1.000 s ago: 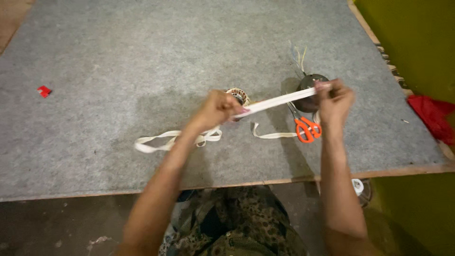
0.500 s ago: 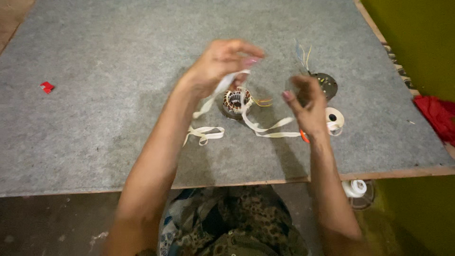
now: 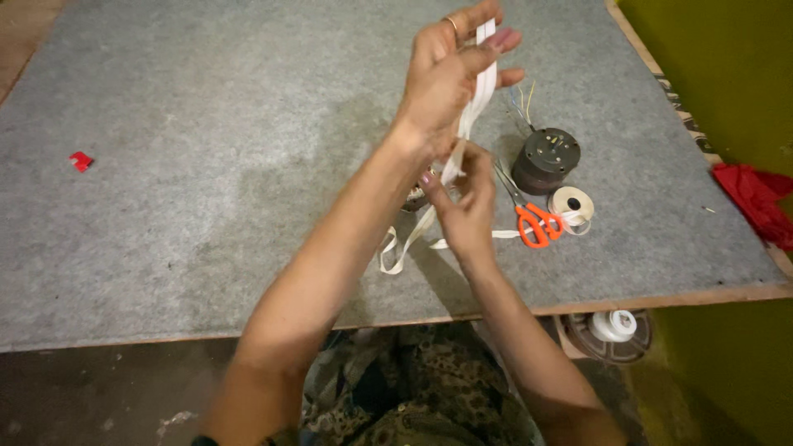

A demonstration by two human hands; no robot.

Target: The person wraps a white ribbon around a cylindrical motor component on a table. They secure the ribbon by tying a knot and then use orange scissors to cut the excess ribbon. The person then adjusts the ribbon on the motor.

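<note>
- Left hand [image 3: 450, 74] is holding the white ribbon [image 3: 471, 107] up, fingers pinching it.
- Right hand [image 3: 464, 202] is gripping that ribbon lower down, near the orange scissors [image 3: 533, 221].

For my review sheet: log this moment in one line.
left hand: holds white tape raised | right hand: pinches tape lower | orange scissors: on table

No packages, labels, signs or screens show anywhere on the grey felt board [image 3: 206, 190].
</note>
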